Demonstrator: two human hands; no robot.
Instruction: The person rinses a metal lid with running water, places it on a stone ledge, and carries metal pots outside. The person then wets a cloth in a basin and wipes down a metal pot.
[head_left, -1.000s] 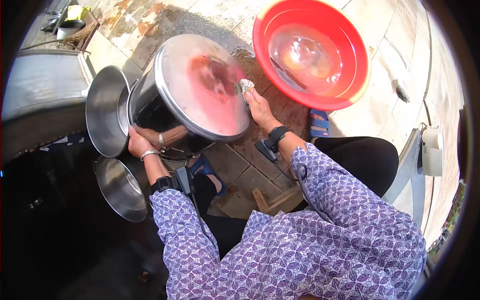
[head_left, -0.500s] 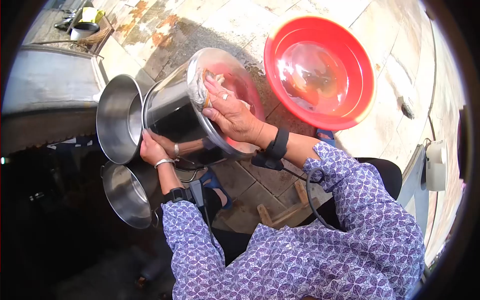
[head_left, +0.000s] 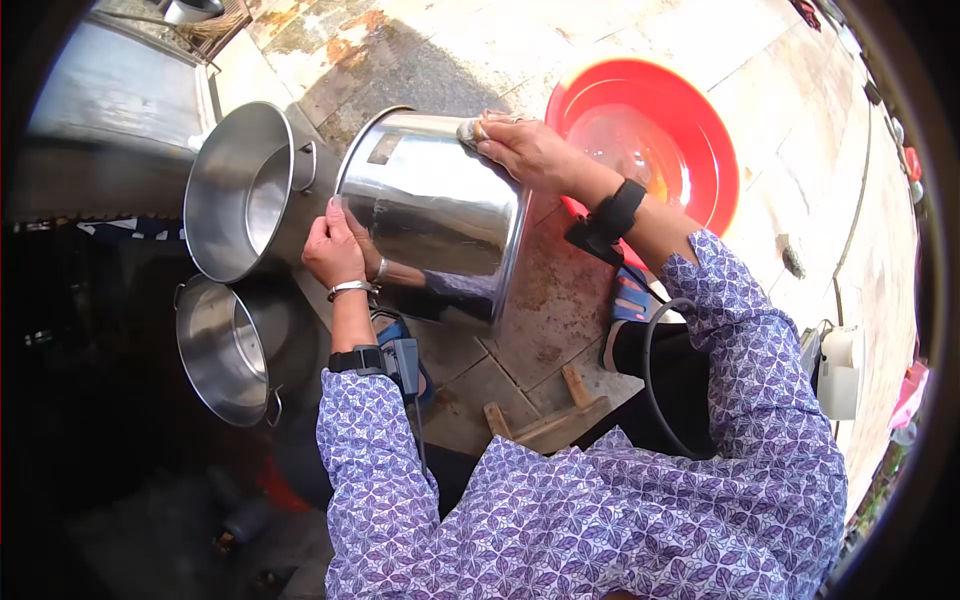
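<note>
A large shiny steel pot (head_left: 430, 190) lies tilted on its side in front of me, its polished wall facing up and mirroring my arm. My left hand (head_left: 336, 248) is closed on the pot's rim at the left. At the far right edge of the pot, my right hand (head_left: 535, 155) presses a crumpled, dirty pale cloth (head_left: 472, 132) against the metal. Its fingers are wrapped over the cloth, so part of it is hidden.
Just beyond my right hand stands a red basin (head_left: 715, 135) holding some water. Two open steel pots, one upper (head_left: 215, 215) and one lower (head_left: 205, 345), stand at the left. A small wooden stool (head_left: 550, 425) is below, on stone paving.
The pot has turned, so its side now faces up rather than its base showing. My right hand with the cloth has moved from the base to the side's far edge.
</note>
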